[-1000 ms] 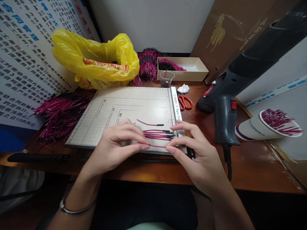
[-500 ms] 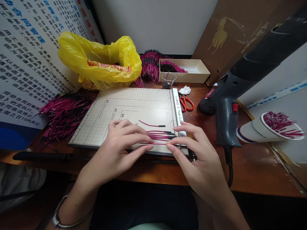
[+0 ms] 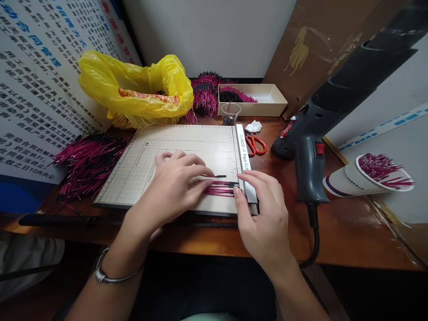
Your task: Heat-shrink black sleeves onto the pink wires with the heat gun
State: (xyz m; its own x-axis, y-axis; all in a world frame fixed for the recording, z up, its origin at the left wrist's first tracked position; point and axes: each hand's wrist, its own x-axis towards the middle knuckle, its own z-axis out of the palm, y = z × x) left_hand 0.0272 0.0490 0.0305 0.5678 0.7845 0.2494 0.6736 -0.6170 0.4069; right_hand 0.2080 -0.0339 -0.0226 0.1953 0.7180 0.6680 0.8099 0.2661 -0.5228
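Note:
My left hand (image 3: 182, 183) is over the board, thumb and forefinger closed around a single magenta wire with a black end (image 3: 220, 176). Part of that wire is hidden under the fingers. Just below lies a small row of magenta wires (image 3: 217, 191), black ends pointing right. My right hand (image 3: 264, 205) has its thumb and forefinger curled about those black ends, by the white strip (image 3: 245, 165) of the paper cutter. The cutter's gridded board (image 3: 187, 138) lies under the wires.
A yellow plastic bag (image 3: 147, 111) stands behind the board. Wire heaps (image 3: 90, 165) lie left and behind. A tray (image 3: 267, 107), clear cup (image 3: 230, 117), crumpled tissue (image 3: 253, 126) and red-handled scissors (image 3: 256, 145) are beyond. At right are a heat gun (image 3: 310, 156) and wire-filled paper cup (image 3: 344, 180).
My left hand has moved up from the lower wires to the single wire above them. My right hand has shifted slightly, its thumb now higher by the black ends.

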